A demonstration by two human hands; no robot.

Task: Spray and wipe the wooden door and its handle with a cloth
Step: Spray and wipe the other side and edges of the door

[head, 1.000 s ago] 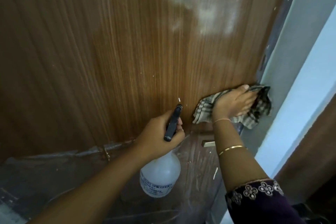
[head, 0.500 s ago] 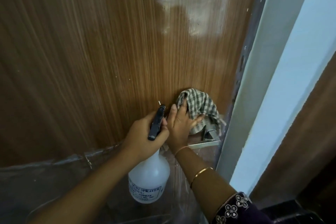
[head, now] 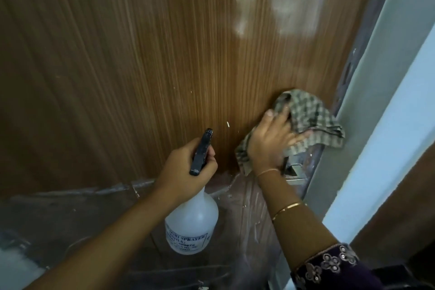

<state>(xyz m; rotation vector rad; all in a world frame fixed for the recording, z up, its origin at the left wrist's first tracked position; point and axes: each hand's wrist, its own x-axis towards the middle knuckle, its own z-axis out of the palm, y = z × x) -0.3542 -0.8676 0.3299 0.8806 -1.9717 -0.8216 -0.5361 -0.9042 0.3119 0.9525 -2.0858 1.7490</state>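
Pressing the checked cloth (head: 310,120) flat against the wooden door (head: 141,66) with the right hand (head: 270,141), fingers spread, just above the handle (head: 294,172). Gripping the spray bottle (head: 191,226) in the left hand (head: 188,169), close beside the right. Probably risking snagging loose cloth on the handle, or misting the right hand at this nearness. Hiding most of the handle under wrist and cloth.

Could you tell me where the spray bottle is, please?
Head view, lower centre: the left hand grips the spray bottle by its neck, just left of the cloth.
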